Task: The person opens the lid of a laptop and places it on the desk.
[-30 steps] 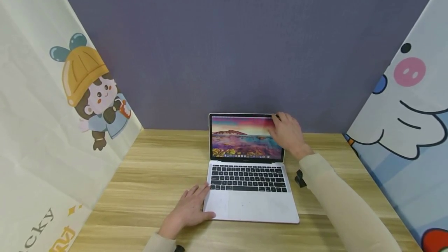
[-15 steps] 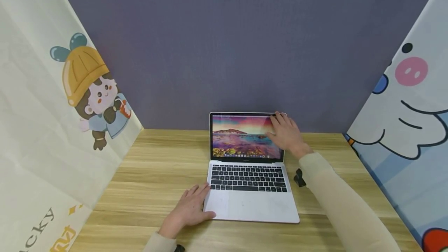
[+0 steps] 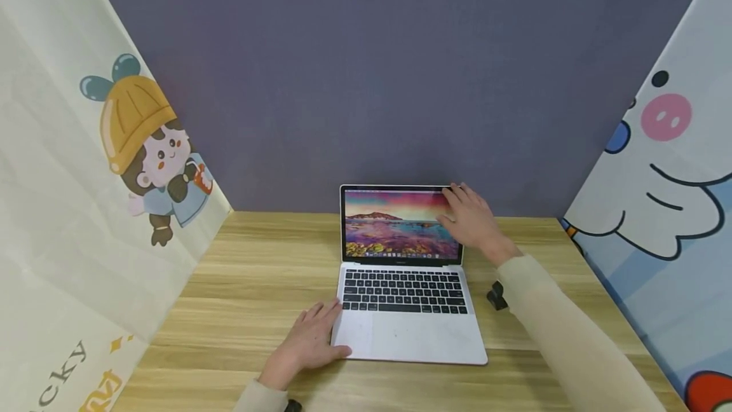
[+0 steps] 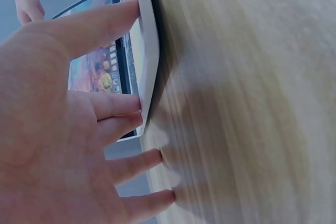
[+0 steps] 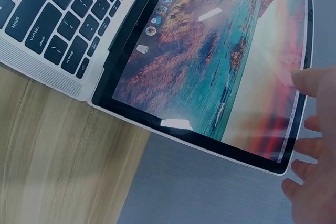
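An open laptop (image 3: pixel 410 339) stands on the wooden table, its screen (image 3: pixel 394 224) lit with a colourful seaside picture. My left hand (image 3: pixel 311 339) rests at the laptop's front left side, the thumb over the palm rest and the fingers along the side edge. In the left wrist view, the left fingers (image 4: pixel 113 106) are fairly straight, some right at the laptop's edge and others on the table. My right hand (image 3: pixel 473 218) is at the screen's upper right corner. The right thumb (image 5: pixel 310 81) lies over the screen's upper part, with the other fingertips near the lid's edge and corner.
A small black object (image 3: pixel 496 295) lies right of the laptop, by the right sleeve. A dark grey-purple wall (image 3: pixel 366 68) rises just behind the screen. Cartoon-printed panels (image 3: pixel 51 164) flank the table (image 3: pixel 251 272) on both sides.
The right hand's fingers have shifted slightly at the screen's corner, and the right forearm sits a little farther right. The left hand stays in place.
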Demonstrator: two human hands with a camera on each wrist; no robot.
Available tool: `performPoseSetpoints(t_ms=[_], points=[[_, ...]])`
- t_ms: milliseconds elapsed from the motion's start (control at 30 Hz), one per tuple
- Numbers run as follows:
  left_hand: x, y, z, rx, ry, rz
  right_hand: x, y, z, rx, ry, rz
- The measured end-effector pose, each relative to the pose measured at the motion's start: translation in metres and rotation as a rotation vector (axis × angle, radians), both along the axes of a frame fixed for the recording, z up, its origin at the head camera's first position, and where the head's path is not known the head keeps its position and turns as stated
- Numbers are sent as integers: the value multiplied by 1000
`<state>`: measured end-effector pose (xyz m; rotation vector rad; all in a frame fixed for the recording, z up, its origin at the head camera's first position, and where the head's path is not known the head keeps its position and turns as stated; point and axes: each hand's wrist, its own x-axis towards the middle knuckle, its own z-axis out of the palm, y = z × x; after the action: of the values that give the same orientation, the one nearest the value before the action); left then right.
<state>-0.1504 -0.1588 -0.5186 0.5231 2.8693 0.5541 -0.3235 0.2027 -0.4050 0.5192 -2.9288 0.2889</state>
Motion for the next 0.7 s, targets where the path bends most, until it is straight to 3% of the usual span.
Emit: performPoseSetpoints(t_ms=[400,700], points=[[1,4,4,11,-20,4,19,11,-2,-70,82,15],[3,4,2,13,7,-4,41,17,-16,-158,134,25]])
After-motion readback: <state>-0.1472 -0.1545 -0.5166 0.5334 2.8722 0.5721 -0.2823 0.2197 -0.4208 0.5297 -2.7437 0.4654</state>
